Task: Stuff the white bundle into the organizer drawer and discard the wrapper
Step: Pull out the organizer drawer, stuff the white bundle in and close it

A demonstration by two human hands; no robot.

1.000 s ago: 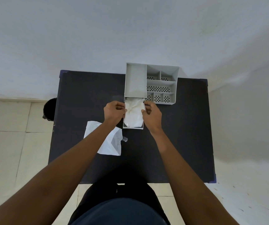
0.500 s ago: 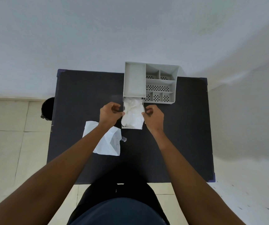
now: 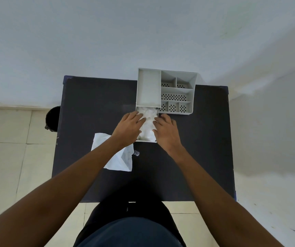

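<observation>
Wrapper [image 3: 115, 155]: lying flat on the dark surface [image 3: 187, 157], just beside the left forearm, nearer that arm.
Left grip [image 3: 129, 127]: fingers spread, pressing the bundle's left flank; grasping nothing.
Right grip [image 3: 166, 131]: likewise released, pressing the right flank.
White bundle [image 3: 147, 122]: sitting between both hands in the pulled-out drawer [image 3: 145, 140], long axis running away toward the organizer [image 3: 166, 91].

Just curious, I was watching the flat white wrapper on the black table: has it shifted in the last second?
No. The flat white wrapper lies in the same spot, near the black table's left edge.
</observation>
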